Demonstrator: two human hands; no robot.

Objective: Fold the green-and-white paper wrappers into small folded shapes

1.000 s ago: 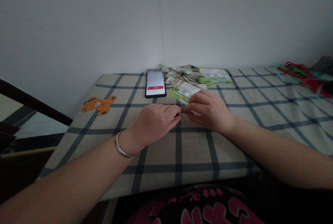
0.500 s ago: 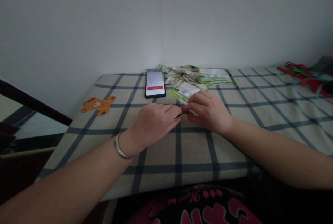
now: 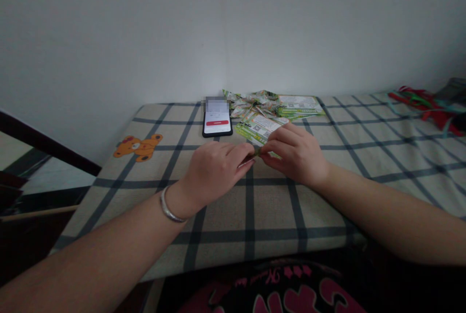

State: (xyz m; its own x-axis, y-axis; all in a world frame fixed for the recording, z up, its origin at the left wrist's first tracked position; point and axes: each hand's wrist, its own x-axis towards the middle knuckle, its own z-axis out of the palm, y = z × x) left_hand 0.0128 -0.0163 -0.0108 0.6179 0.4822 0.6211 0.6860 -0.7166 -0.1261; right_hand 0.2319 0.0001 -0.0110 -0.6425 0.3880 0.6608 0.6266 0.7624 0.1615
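My left hand (image 3: 218,167) and my right hand (image 3: 295,154) meet over the checked cloth, fingertips pinched close together. Between them shows a small bit of green paper (image 3: 257,151), gripped from both sides; most of it is hidden behind my fingers. Just beyond my right hand lies a flat green-and-white printed leaflet (image 3: 257,126), partly covered by that hand. Behind it is a heap of folded, crumpled leaflets (image 3: 260,102) of the same print. A silver bangle (image 3: 169,206) circles my left wrist.
A phone (image 3: 217,126) with a lit screen lies left of the leaflets. More flat leaflets (image 3: 300,104) rest near the wall. An orange bear patch (image 3: 138,148) is at the left on the tablecloth (image 3: 225,221). Red and green straps (image 3: 425,107) lie at far right.
My fingertips have shifted slightly, and a bit of green paper now shows between them. My right hand has moved up a little. The things on the table stay put.
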